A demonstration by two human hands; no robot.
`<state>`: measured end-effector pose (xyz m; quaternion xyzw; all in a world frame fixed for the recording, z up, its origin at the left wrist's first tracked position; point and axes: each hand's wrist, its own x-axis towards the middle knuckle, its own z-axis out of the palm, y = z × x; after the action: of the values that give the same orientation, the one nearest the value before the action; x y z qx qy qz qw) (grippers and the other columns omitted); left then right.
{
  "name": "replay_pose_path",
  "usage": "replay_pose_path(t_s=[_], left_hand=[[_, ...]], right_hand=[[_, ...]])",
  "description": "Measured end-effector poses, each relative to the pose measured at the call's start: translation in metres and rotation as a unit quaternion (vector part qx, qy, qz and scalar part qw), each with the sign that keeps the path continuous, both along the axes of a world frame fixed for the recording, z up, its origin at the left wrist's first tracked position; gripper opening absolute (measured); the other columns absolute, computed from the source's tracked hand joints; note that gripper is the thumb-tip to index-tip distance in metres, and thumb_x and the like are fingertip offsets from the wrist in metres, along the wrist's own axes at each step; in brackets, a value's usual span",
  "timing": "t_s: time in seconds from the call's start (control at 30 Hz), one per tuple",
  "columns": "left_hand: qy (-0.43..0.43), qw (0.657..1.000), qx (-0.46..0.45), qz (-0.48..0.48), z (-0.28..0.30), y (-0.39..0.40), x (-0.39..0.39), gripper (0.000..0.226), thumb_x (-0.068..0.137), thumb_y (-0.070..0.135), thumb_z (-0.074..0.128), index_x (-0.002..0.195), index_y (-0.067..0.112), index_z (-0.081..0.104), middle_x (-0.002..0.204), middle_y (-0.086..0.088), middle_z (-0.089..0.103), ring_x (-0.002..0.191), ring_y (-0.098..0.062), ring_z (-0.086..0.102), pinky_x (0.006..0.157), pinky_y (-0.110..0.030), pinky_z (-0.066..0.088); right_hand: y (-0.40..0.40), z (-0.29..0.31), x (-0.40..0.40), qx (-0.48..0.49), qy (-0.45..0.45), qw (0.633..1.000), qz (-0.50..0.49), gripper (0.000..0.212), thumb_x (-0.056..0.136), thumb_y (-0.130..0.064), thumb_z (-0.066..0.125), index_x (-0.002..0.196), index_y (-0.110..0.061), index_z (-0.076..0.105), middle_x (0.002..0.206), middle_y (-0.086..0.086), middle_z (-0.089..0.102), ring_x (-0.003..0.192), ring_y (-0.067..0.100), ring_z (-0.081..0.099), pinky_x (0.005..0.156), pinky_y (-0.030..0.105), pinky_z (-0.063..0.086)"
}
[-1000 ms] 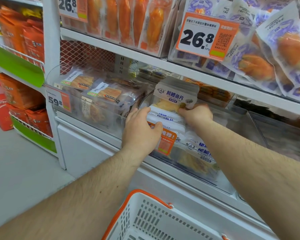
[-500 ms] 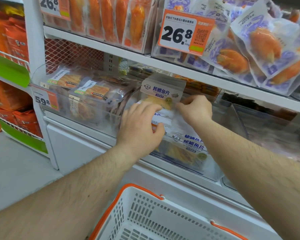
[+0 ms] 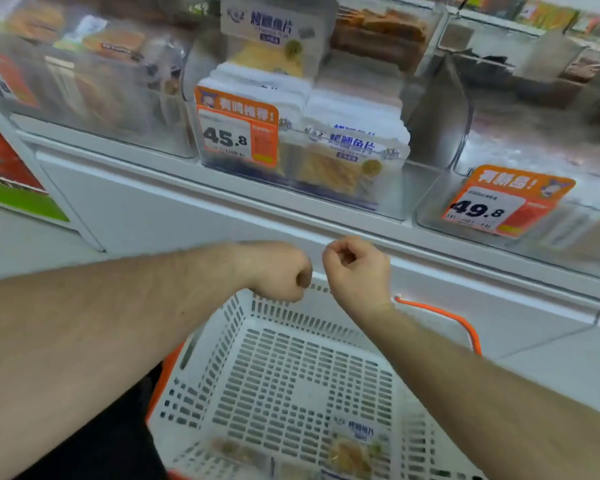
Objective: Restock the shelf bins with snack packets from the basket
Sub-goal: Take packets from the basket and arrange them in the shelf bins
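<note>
My left hand (image 3: 278,271) and my right hand (image 3: 357,268) hang side by side over the far rim of the white basket (image 3: 219,344), below the shelf edge. On both, the fingers are curled in and hold nothing. A white fish-slice packet (image 3: 355,445) lies in the basket's near right corner, with other packets blurred beside it. On the shelf above, a clear bin (image 3: 416,192) is packed with several of the same white packets (image 3: 347,147), and one more stands upright behind them.
An orange 45.8 price tag (image 3: 238,129) hangs on that bin's front. To the left is a bin of brownish snack packs (image 3: 101,81). The bin to the right carries a 49.8 tag (image 3: 499,202). The basket's orange handle (image 3: 465,327) lies to the right.
Both hands have let go of the packets in the bin and dropped down over the basket. The view has tilted down, so the upper shelf is out of sight.
</note>
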<state>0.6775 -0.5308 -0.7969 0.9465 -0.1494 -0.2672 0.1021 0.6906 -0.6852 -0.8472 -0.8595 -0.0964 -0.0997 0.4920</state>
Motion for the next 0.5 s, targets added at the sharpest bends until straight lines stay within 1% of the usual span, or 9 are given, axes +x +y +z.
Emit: replay_pose_path(t_s=[0.1,0.17,0.23,0.27,0.33,0.37,0.43,0.47,0.5], left_hand=[[0.053,0.997,0.04,-0.03,-0.016,-0.004,-0.004,0.022,0.093,0.031,0.057,0.113,0.026,0.063,0.109,0.008,0.065,0.097,-0.016,0.062,0.092,-0.039,0.052],[0.083,0.994,0.058,-0.048,-0.025,-0.007,-0.006,0.018,0.094,0.031,0.056,0.107,0.022,0.064,0.107,0.004,0.067,0.093,-0.018,0.062,0.092,-0.039,0.052],[0.109,0.991,0.068,-0.045,-0.032,-0.008,-0.008,0.021,0.095,0.032,0.055,0.111,0.022,0.064,0.119,0.001,0.067,0.1,-0.017,0.06,0.097,-0.038,0.05],[0.113,0.99,0.071,-0.047,-0.031,-0.008,-0.008,0.022,0.096,0.033,0.056,0.113,0.022,0.064,0.123,0.0,0.065,0.103,-0.016,0.06,0.099,-0.038,0.049],[0.14,0.986,0.081,-0.045,-0.037,-0.006,-0.009,0.027,0.098,0.034,0.055,0.119,0.02,0.062,0.121,0.001,0.063,0.106,-0.018,0.059,0.101,-0.039,0.047],[0.151,0.984,0.085,-0.047,-0.041,-0.005,-0.008,0.024,0.098,0.034,0.055,0.115,0.018,0.061,0.115,0.0,0.061,0.101,-0.019,0.058,0.1,-0.039,0.048],[0.17,0.98,0.093,-0.048,-0.047,-0.004,-0.008,0.023,0.099,0.035,0.054,0.108,0.014,0.058,0.11,-0.001,0.059,0.097,-0.021,0.056,0.096,-0.036,0.048],[0.174,0.979,0.095,-0.045,-0.049,-0.004,-0.008,0.028,0.099,0.035,0.053,0.114,0.013,0.06,0.116,-0.001,0.061,0.103,-0.022,0.059,0.098,-0.037,0.048],[0.178,0.978,0.1,-0.04,-0.049,-0.005,-0.008,0.033,0.1,0.035,0.053,0.123,0.013,0.06,0.124,-0.001,0.062,0.111,-0.022,0.06,0.101,-0.038,0.047]], right_hand=[[-0.015,-0.053,-0.017,-0.132,0.135,0.981,0.034,0.025,0.089,-0.015,0.06,0.066,-0.025,0.057,0.062,-0.008,0.057,0.058,0.009,0.052,0.06,0.026,0.041],[-0.022,-0.088,-0.029,-0.218,0.226,0.944,0.103,0.028,0.091,-0.018,0.057,0.064,-0.024,0.056,0.061,-0.007,0.057,0.057,0.012,0.054,0.059,0.029,0.045],[-0.025,-0.124,-0.038,-0.288,0.33,0.88,0.185,0.016,0.093,-0.021,0.059,0.08,-0.013,0.066,0.078,0.005,0.067,0.068,0.021,0.06,0.066,0.037,0.054],[-0.026,-0.134,-0.042,-0.321,0.375,0.842,0.217,0.017,0.093,-0.025,0.062,0.091,-0.01,0.068,0.091,0.008,0.069,0.075,0.022,0.061,0.072,0.038,0.054],[-0.023,-0.16,-0.055,-0.377,0.451,0.759,0.282,0.03,0.092,-0.036,0.065,0.107,-0.01,0.068,0.107,0.009,0.068,0.09,0.023,0.063,0.08,0.038,0.052],[-0.021,-0.169,-0.063,-0.396,0.473,0.722,0.313,0.036,0.092,-0.041,0.065,0.111,-0.011,0.067,0.111,0.008,0.066,0.095,0.023,0.063,0.083,0.038,0.051],[-0.014,-0.183,-0.08,-0.401,0.509,0.673,0.357,0.04,0.092,-0.055,0.06,0.106,-0.017,0.064,0.107,0.003,0.06,0.092,0.018,0.058,0.086,0.037,0.046],[-0.011,-0.188,-0.089,-0.392,0.526,0.659,0.368,0.046,0.09,-0.062,0.056,0.109,-0.02,0.062,0.11,0.002,0.058,0.095,0.016,0.056,0.09,0.036,0.043],[-0.007,-0.193,-0.098,-0.379,0.539,0.653,0.374,0.062,0.086,-0.071,0.054,0.122,-0.021,0.059,0.123,0.003,0.056,0.106,0.018,0.054,0.097,0.037,0.042]])
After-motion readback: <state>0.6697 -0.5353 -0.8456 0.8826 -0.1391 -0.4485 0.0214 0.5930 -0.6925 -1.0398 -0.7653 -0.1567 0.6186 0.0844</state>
